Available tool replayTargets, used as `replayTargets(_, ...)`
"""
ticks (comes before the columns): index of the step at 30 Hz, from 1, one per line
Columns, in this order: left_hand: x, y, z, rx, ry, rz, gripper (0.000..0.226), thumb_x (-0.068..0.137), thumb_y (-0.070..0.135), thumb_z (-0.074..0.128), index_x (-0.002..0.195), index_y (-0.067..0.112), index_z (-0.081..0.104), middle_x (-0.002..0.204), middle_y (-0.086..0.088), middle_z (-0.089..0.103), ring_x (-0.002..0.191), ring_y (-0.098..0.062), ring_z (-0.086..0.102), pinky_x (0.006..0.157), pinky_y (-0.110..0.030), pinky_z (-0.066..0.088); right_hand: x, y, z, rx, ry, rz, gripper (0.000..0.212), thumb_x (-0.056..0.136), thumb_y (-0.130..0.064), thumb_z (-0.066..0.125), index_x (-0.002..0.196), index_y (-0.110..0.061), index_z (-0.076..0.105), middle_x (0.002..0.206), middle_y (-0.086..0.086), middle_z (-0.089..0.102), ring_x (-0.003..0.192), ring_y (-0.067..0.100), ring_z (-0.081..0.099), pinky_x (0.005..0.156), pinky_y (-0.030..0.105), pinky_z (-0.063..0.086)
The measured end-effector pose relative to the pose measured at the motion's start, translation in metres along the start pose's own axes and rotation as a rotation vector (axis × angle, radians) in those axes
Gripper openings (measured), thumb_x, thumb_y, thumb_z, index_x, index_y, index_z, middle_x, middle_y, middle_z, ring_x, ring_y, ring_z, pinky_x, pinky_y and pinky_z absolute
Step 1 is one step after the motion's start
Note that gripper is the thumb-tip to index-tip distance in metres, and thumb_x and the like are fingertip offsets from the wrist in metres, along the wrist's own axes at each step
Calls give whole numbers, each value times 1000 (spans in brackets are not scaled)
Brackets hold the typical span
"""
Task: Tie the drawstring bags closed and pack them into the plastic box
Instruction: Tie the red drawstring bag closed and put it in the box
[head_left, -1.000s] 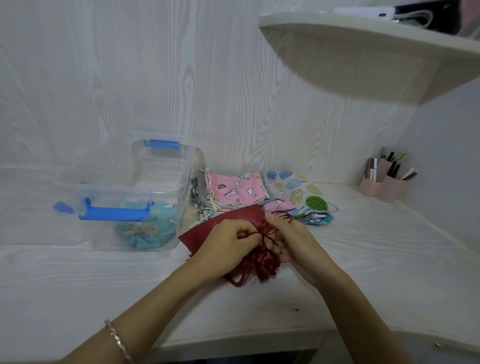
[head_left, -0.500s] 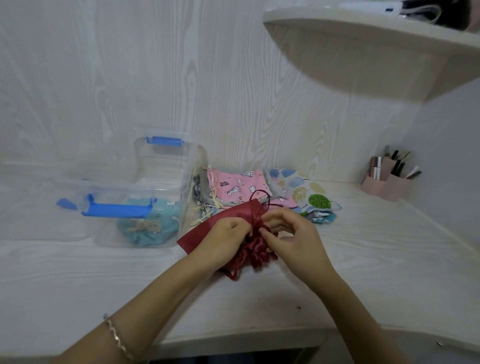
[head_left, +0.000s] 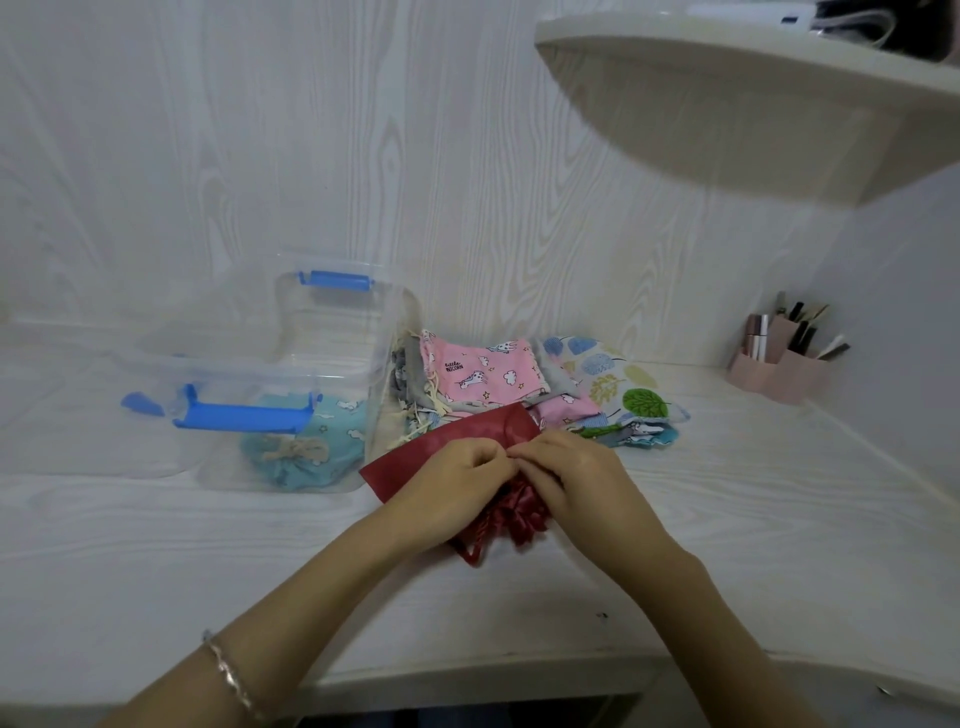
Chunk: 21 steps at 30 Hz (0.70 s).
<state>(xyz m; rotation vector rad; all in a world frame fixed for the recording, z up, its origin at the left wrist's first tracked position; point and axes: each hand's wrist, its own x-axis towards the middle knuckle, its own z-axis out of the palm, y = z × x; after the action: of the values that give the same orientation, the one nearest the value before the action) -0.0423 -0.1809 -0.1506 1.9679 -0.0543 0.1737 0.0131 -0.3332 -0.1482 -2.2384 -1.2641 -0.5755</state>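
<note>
A dark red drawstring bag lies on the white desk, its gathered mouth and cord bunched toward me. My left hand and my right hand meet over that gathered neck, fingers curled and pinching the red cord between them. The cord itself is mostly hidden under my fingers. Left of the bag stands a clear plastic box with blue latches, holding one tied teal bag. Behind the red bag lies a pile of patterned bags, pink on top.
A pink pen holder with pens stands at the back right corner. A rounded shelf juts out overhead on the right. The box lid leans behind the box. The desk's front edge runs below my forearms.
My right hand, which had lifted a loop of red cord above the bag, has come down and closed against my left hand over the bag's neck.
</note>
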Motion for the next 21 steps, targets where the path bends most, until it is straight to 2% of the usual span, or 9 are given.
replayTargets(2, -1, -2, -1, 23, 1, 35, 30, 94, 20, 53, 64, 18, 48, 55, 12, 43, 49, -1, 36, 51, -18, 30, 0, 2, -3, 69, -33, 73, 19, 92, -21, 61, 102, -13, 76, 92, 0, 65, 83, 12, 59, 76, 19, 45)
replayTargets(4, -3, -2, -2, 80, 10, 76, 29, 94, 21, 52, 65, 20, 50, 53, 14, 47, 50, 1, 39, 54, -19, 32, 1, 2, -9, 157, -63, 156, 14, 92, -19, 65, 99, -17, 76, 93, -5, 64, 85, 5, 57, 77, 12, 40)
replayTargets(6, -5, -1, -3, 137, 23, 123, 27, 95, 23, 52, 68, 23, 53, 56, 16, 50, 54, 1, 43, 57, -23, 36, 3, 1, -14, 306, -98, 263, 11, 90, -16, 66, 94, -19, 76, 86, -8, 69, 80, 2, 60, 72, 12, 44)
replayTargets(9, -6, -2, -4, 205, 63, 178, 22, 95, 25, 52, 73, 21, 56, 63, 11, 53, 59, -3, 45, 63, -29, 40, 3, 0, -16, 688, -78, 447, 9, 89, -5, 66, 94, -12, 69, 72, -1, 69, 62, 4, 60, 59, 15, 46)
replayTargets(12, -6, -8, -4, 162, 96, 207, 14, 95, 23, 55, 82, 22, 59, 66, 8, 54, 62, -4, 46, 64, -26, 40, 1, 2, -13, 990, -78, 571, 15, 88, 2, 64, 98, -7, 55, 66, 3, 64, 56, 8, 54, 51, 18, 40)
replayTargets(15, -5, -9, -1, 64, 117, 222, 9, 94, 17, 57, 88, 21, 61, 63, 10, 48, 61, -4, 43, 61, -21, 36, 0, 4, -10, 1216, -94, 623, 25, 80, 3, 68, 98, -7, 53, 67, 6, 62, 55, 11, 51, 49, 19, 37)
replayTargets(17, -4, -10, 0, 27, 112, 220, 11, 94, 16, 56, 84, 19, 61, 59, 13, 47, 58, -3, 41, 58, -20, 33, 0, 3, -8, 1251, -63, 637, 25, 78, 9, 66, 91, -8, 53, 70, 6, 64, 57, 11, 52, 49, 19, 37)
replayTargets(19, -4, -11, -1, -9, 94, 198, 12, 95, 17, 56, 84, 15, 61, 56, 16, 48, 55, -2, 40, 56, -19, 33, 0, 2, -7, 1115, -10, 620, 24, 82, 12, 65, 85, -9, 54, 75, 5, 67, 62, 12, 57, 52, 19, 42)
replayTargets(21, -3, -12, 0, -37, 75, 180, 14, 95, 18, 56, 84, 12, 61, 55, 18, 50, 55, 0, 41, 56, -17, 34, -1, -1, -7, 974, 50, 582, 22, 81, 9, 68, 79, -10, 58, 84, 7, 70, 72, 12, 64, 62, 19, 51)
